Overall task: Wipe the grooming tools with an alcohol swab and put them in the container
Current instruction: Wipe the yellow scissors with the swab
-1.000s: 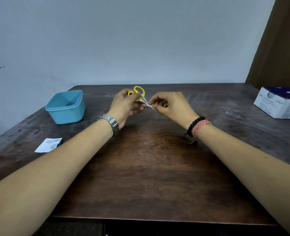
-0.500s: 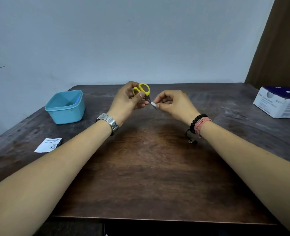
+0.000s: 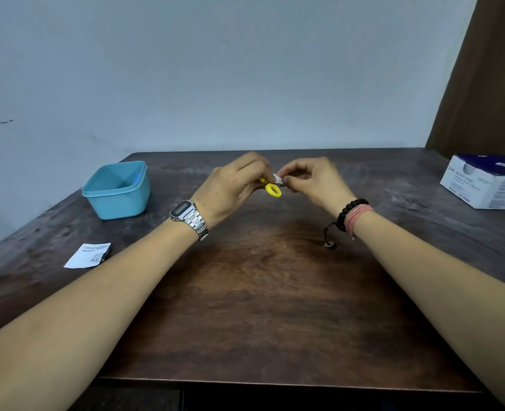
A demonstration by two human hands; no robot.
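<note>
Above the far middle of the dark wooden desk, the left hand curls its fingers around small scissors, whose yellow handle loop hangs out below the fingers. The right hand pinches a white swab against the scissors, right beside the left fingertips. A light blue container sits open on the desk's left side, well apart from both hands. A torn white wrapper lies nearer on the left, and a white box stands at the right edge.
</note>
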